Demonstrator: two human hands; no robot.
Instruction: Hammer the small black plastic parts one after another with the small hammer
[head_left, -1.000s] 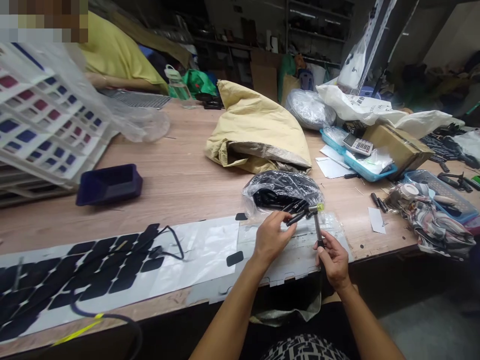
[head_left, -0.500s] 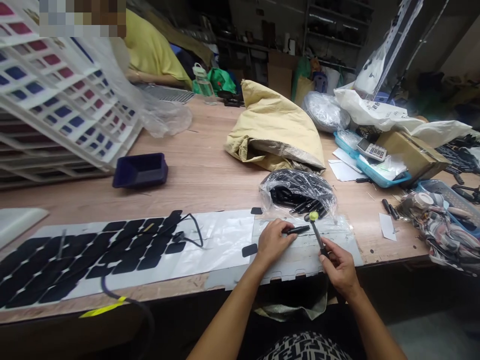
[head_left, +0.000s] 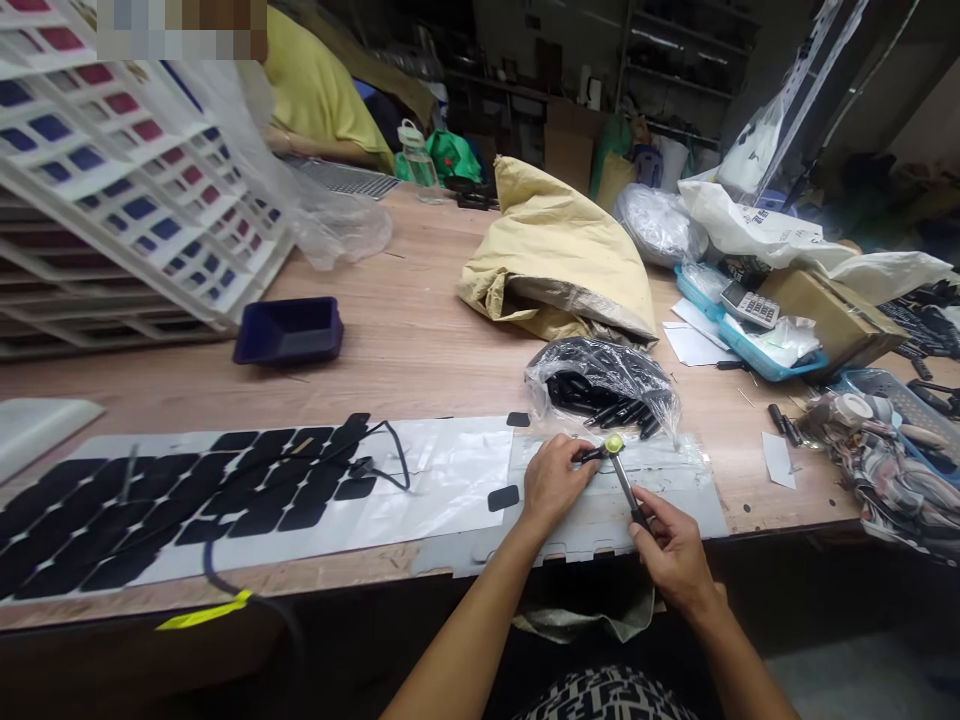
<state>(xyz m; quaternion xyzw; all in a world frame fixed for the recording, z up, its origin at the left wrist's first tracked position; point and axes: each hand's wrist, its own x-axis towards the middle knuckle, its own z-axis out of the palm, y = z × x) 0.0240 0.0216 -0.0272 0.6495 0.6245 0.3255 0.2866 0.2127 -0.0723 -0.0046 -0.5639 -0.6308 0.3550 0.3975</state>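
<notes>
My right hand is closed around the handle of a small hammer with a yellow face. The hammer's head is over the free end of a slim black rod-shaped part; whether they touch I cannot tell. That part is pinched in the fingers of my left hand, low over a pale, worn board at the table's front edge. Just behind my hands is a clear plastic bag of black parts, several of them similar slim ones.
Left of my hands, a white sheet bears rows of black pads and a black cable. Farther off are a dark blue tray, a white crate, a tan sack and blue baskets. A person in yellow sits across.
The hammer has tipped leftward and down, bringing its head over the end of the black part. My left hand keeps its hold. The whole view has shifted slightly.
</notes>
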